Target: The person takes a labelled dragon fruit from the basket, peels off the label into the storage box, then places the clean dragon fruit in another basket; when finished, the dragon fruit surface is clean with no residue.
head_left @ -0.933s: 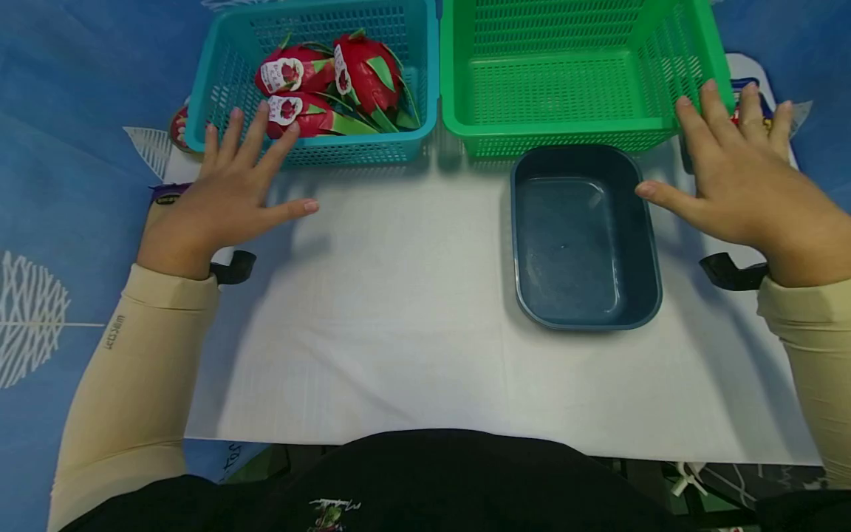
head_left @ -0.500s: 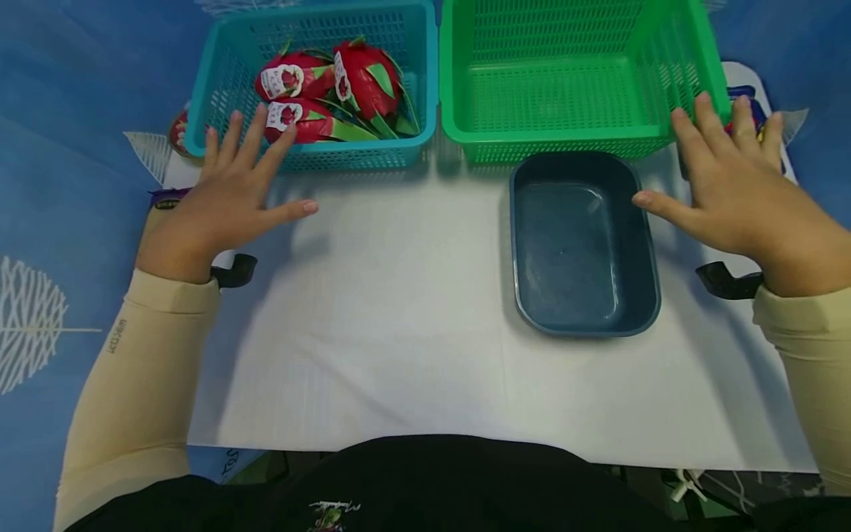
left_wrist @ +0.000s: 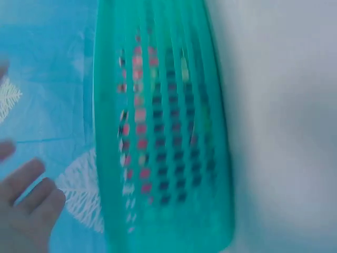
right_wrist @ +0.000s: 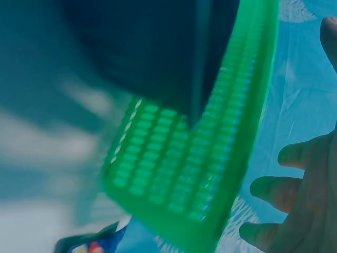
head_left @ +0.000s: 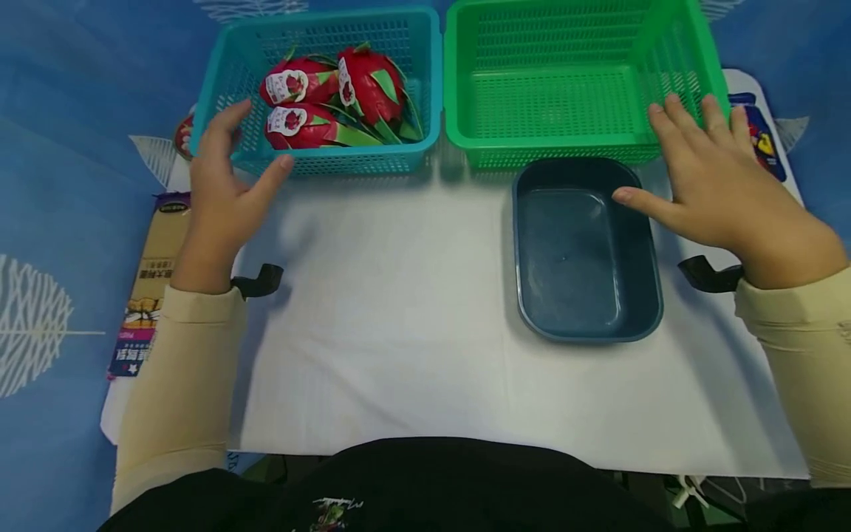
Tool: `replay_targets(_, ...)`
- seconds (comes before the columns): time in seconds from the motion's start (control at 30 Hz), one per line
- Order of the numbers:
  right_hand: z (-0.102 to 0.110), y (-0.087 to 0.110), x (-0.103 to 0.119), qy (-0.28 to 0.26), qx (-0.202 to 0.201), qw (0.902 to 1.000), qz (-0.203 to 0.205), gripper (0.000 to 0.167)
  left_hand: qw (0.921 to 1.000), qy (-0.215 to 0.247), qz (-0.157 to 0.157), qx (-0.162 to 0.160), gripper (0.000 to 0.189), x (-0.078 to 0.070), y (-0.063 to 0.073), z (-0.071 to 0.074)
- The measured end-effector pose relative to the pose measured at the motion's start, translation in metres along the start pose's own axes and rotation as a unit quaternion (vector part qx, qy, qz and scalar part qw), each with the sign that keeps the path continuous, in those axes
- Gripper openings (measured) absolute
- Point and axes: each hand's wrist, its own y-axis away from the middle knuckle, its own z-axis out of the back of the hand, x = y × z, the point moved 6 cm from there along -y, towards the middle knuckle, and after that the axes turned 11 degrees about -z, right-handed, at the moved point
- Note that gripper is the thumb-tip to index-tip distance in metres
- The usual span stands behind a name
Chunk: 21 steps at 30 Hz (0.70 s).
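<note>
Three red dragon fruits with green scales and white labels lie in the blue basket [head_left: 372,161]; one dragon fruit [head_left: 372,85] is at the right of the group. My left hand [head_left: 222,199] hovers by the basket's near left corner, thumb apart from bent fingers, holding nothing. In the left wrist view the blue basket [left_wrist: 168,226] stands beside the left hand [left_wrist: 29,205]. My right hand [head_left: 731,181] is spread over the near right corner of the green basket [head_left: 558,144], its thumb above the dark blue tub [head_left: 565,258]. Nothing is in its grasp.
A brown and purple package [head_left: 149,288] lies at the table's left edge. At the far right is a package with a blue label [head_left: 761,137], partly behind the right hand. The white cloth [head_left: 399,332] covers the table, with blue patterned sheeting around it.
My left hand has turned from lying flat and spread to thumb-up and shifted right, uncovering the package on the left. The right hand has moved slightly left. Baskets and fruits stay put.
</note>
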Motion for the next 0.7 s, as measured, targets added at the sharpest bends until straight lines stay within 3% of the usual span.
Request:
replay_targets(0.07, 0.004, -0.005, 0.010, -0.005, -0.008, 0.9998, 0.020, 0.111, 0.9913, 0.062, 0.028, -0.113, 0.044, 0.004, 0.004, 0.002)
replay_targets(0.1, 0.005, -0.008, 0.015, -0.006, -0.010, 0.9995, 0.030, 0.110, 0.9797, 0.104, 0.044, -0.166, 0.032, 0.007, 0.006, 0.002)
replay_targets(0.17, 0.008, -0.013, 0.025, -0.008, -0.013, 0.9988, 0.047, 0.110, 0.9451, 0.193, 0.084, -0.250, 0.012, 0.015, 0.012, 0.000)
replay_targets(0.23, 0.012, -0.017, 0.035, -0.011, -0.017, 0.9980, 0.060, 0.109, 0.9027, 0.275, 0.136, -0.302, 0.005, 0.024, 0.017, -0.007)
replay_targets(0.3, 0.014, -0.022, 0.045, -0.013, -0.021, 0.9971, 0.073, 0.107, 0.8614, 0.342, 0.191, -0.323, 0.010, 0.034, 0.023, -0.017)
replay_targets(0.4, 0.018, -0.030, 0.061, -0.019, -0.030, 0.9952, 0.091, 0.101, 0.8099, 0.399, 0.282, -0.324, 0.018, 0.047, 0.031, -0.032)
replay_targets(0.5, 0.022, -0.041, 0.080, -0.030, -0.037, 0.9935, 0.104, 0.095, 0.7439, 0.451, 0.365, -0.332, 0.029, 0.059, 0.038, -0.044)
replay_targets(0.57, 0.023, -0.048, 0.095, -0.038, -0.039, 0.9921, 0.113, 0.092, 0.7017, 0.483, 0.397, -0.341, 0.033, 0.064, 0.039, -0.049)
replay_targets(0.63, 0.023, -0.055, 0.111, -0.039, -0.037, 0.9908, 0.124, 0.090, 0.6635, 0.517, 0.409, -0.354, 0.035, 0.069, 0.039, -0.054)
replay_targets(0.7, 0.022, -0.063, 0.129, -0.034, -0.041, 0.9877, 0.147, 0.089, 0.6419, 0.545, 0.397, -0.365, 0.033, 0.071, 0.036, -0.056)
